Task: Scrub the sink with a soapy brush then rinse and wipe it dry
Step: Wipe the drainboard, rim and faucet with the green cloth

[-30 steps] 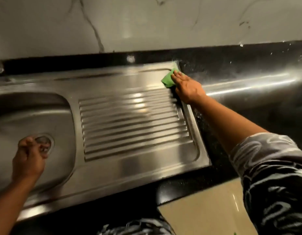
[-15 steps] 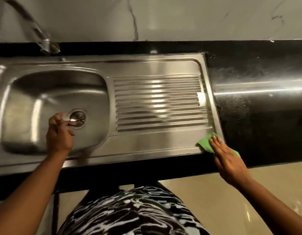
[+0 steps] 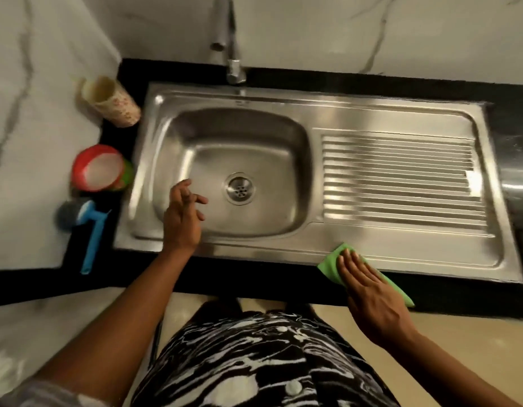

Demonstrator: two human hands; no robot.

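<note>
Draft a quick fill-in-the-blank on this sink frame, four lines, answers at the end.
1. The right hand presses a ____ cloth on the sink's front rim.
2. The left hand, over the basin, holds ____.
3. The brush left of the sink has a ____ handle.
4. The ridged drainboard lies to the ____ of the basin.
Answers: green; nothing; blue; right.
</note>
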